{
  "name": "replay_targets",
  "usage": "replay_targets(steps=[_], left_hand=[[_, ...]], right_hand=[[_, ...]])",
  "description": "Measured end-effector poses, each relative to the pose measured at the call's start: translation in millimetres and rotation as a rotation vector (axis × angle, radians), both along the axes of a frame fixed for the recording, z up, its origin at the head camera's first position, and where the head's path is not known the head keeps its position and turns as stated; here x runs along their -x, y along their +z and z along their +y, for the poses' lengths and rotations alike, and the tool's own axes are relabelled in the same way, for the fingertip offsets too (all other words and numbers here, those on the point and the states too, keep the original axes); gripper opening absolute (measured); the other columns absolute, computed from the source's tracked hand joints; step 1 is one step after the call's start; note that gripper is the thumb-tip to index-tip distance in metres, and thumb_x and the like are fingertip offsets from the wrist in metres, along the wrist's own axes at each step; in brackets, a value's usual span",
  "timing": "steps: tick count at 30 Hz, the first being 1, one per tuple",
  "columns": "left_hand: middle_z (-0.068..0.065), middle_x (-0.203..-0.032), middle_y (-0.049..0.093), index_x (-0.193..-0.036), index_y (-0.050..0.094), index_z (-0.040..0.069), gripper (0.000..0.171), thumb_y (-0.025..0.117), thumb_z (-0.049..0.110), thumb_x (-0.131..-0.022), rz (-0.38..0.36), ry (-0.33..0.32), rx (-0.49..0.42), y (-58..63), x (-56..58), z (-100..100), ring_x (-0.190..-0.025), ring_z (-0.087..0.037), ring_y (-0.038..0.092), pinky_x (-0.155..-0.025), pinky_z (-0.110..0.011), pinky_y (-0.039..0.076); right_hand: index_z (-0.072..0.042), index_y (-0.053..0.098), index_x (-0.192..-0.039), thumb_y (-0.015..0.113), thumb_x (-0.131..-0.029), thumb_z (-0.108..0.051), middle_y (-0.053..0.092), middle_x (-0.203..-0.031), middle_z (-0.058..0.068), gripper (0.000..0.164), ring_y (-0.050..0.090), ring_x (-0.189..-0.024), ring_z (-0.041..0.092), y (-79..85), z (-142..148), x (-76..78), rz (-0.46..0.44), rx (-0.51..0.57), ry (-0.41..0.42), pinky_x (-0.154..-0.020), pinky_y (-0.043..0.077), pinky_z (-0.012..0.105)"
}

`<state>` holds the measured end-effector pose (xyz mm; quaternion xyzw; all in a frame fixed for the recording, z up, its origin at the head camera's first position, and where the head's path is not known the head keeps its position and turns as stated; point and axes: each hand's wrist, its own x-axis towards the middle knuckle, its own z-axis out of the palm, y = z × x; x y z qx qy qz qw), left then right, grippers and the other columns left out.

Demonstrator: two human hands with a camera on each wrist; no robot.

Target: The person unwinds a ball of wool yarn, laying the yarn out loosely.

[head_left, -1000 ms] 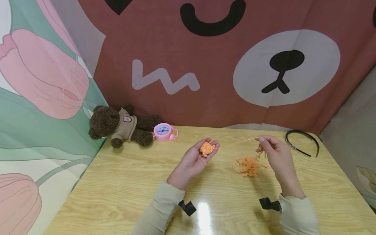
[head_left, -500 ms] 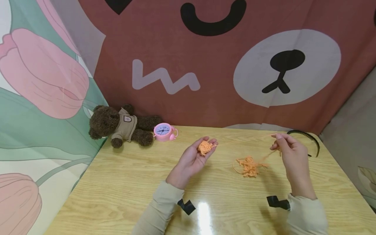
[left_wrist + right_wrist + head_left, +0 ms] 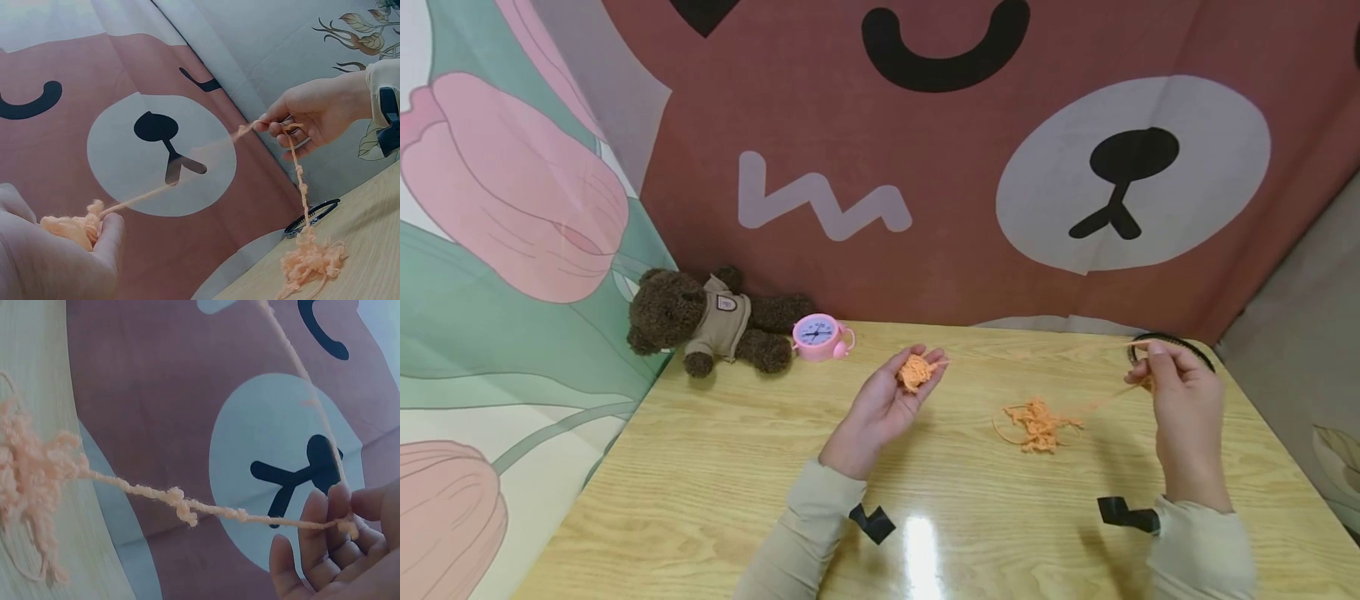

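My left hand (image 3: 880, 408) is turned palm up, its fingers cupped round a small ball of orange yarn (image 3: 914, 373). A thin strand (image 3: 140, 199) runs from that ball across to my right hand (image 3: 1187, 408), which pinches it between thumb and fingertips. From the right fingers a second, knotted length (image 3: 212, 509) slopes down to a loose tangle of orange yarn (image 3: 1039, 425) on the table. In the left wrist view the ball is partly hidden by the left palm and fingers.
Behind the right hand lies a black headband (image 3: 1197, 351), partly covered. A brown teddy bear (image 3: 722, 321) and a pink alarm clock (image 3: 818, 337) are at the back left of the wooden table (image 3: 715, 500). Printed cloths hang behind and at the side.
My right hand has moved right, drawing the strand longer, and now covers part of the headband. The left hand has shifted slightly left with the yarn ball. The tangle has stayed put.
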<state>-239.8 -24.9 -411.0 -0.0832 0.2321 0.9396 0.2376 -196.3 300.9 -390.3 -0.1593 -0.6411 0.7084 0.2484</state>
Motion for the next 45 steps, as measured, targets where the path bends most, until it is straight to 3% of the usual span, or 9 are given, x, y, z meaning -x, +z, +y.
replay_targets(steps=[10, 18, 29, 32, 34, 37, 40, 42, 45], left_hand=[[-0.021, -0.153, 0.043, -0.119, 0.049, 0.007, 0.019, 0.040, 0.020, -0.111, -0.008, 0.010, 0.008, 3.3, 1.8, -2.2, -0.148, -0.031, 0.039, -0.100, -0.030, 0.058], [-0.020, -0.156, 0.041, -0.119, 0.049, 0.007, 0.018, 0.039, 0.021, -0.111, -0.011, 0.019, 0.013, 6.0, 2.6, -3.9, -0.149, -0.030, 0.039, -0.101, -0.029, 0.057], [-0.016, -0.136, 0.055, -0.117, 0.050, 0.007, 0.017, 0.040, 0.021, -0.111, -0.016, 0.054, 0.021, 4.1, 2.8, -3.6, -0.139, -0.027, 0.049, -0.101, -0.028, 0.057], [-0.015, -0.129, 0.058, -0.116, 0.049, 0.007, 0.017, 0.039, 0.020, -0.111, -0.009, 0.049, 0.024, 2.2, 0.8, 0.3, -0.130, -0.026, 0.055, -0.098, -0.028, 0.059], [-0.014, -0.127, 0.058, -0.116, 0.048, 0.007, 0.016, 0.038, 0.020, -0.111, -0.004, 0.032, 0.029, 1.0, -1.1, 3.5, -0.127, -0.026, 0.056, -0.097, -0.028, 0.060], [-0.014, -0.127, 0.058, -0.115, 0.048, 0.007, 0.016, 0.038, 0.020, -0.111, -0.001, 0.015, 0.028, 0.1, -3.9, 7.2, -0.128, -0.026, 0.055, -0.098, -0.028, 0.060], [-0.014, -0.129, 0.056, -0.114, 0.048, 0.007, 0.016, 0.038, 0.019, -0.111, 0.001, 0.019, 0.032, -0.4, -5.7, 9.0, -0.126, -0.025, 0.057, -0.100, -0.028, 0.058], [-0.014, -0.131, 0.055, -0.116, 0.048, 0.007, 0.014, 0.041, 0.018, -0.110, -0.001, 0.020, 0.039, -0.3, -6.1, 9.6, -0.122, -0.024, 0.059, -0.101, -0.028, 0.058], [-0.014, -0.132, 0.054, -0.128, 0.044, 0.005, 0.022, 0.045, 0.015, -0.109, 0.005, 0.008, 0.056, -0.2, -6.6, 10.7, -0.118, -0.022, 0.061, -0.100, -0.027, 0.058]], right_hand=[[-0.003, 0.067, -0.101, 0.063, -0.100, -0.019, 0.062, -0.074, 0.003, 0.016, 0.062, -0.057, 0.013, 3.1, 17.7, 0.4, 0.071, 0.215, -0.097, -0.059, 0.059, 0.016], [-0.001, 0.063, -0.095, 0.061, -0.101, -0.013, 0.061, -0.073, 0.007, 0.013, 0.060, -0.049, 0.017, 4.3, 37.6, -5.9, 0.216, 0.373, -0.230, -0.049, 0.056, 0.020], [-0.003, 0.065, -0.095, 0.061, -0.101, -0.012, 0.063, -0.074, 0.005, 0.011, 0.061, -0.048, 0.014, 2.5, 40.0, -5.4, 0.137, 0.334, -0.239, -0.050, 0.056, 0.018], [-0.005, 0.066, -0.093, 0.060, -0.101, -0.011, 0.063, -0.073, 0.002, 0.011, 0.061, -0.051, 0.010, -2.2, 35.0, -2.0, 0.123, 0.233, -0.217, -0.052, 0.055, 0.015], [-0.007, 0.067, -0.096, 0.058, -0.103, -0.015, 0.064, -0.074, -0.003, 0.014, 0.062, -0.056, 0.005, -6.7, 31.1, 0.4, 0.028, 0.061, -0.140, -0.056, 0.055, 0.011], [-0.008, 0.069, -0.105, 0.052, -0.106, -0.027, 0.068, -0.081, -0.008, 0.026, 0.063, -0.067, 0.001, -15.0, 26.1, 3.8, -0.206, -0.410, 0.077, -0.061, 0.053, 0.013], [-0.007, 0.068, -0.116, 0.042, -0.109, -0.039, 0.073, -0.097, 0.001, 0.042, 0.067, -0.085, 0.011, -24.1, 21.3, 6.9, -0.333, -0.886, 0.335, -0.067, 0.053, 0.023], [-0.006, 0.069, -0.120, 0.040, -0.110, -0.040, 0.073, -0.109, 0.014, 0.046, 0.069, -0.094, 0.024, -29.3, 16.7, 9.3, -0.356, -1.013, 0.472, -0.070, 0.056, 0.034], [-0.005, 0.068, -0.125, 0.040, -0.110, -0.038, 0.072, -0.116, 0.019, 0.046, 0.068, -0.102, 0.035, -33.3, 10.3, 10.9, -0.380, -1.052, 0.590, -0.074, 0.058, 0.046]])
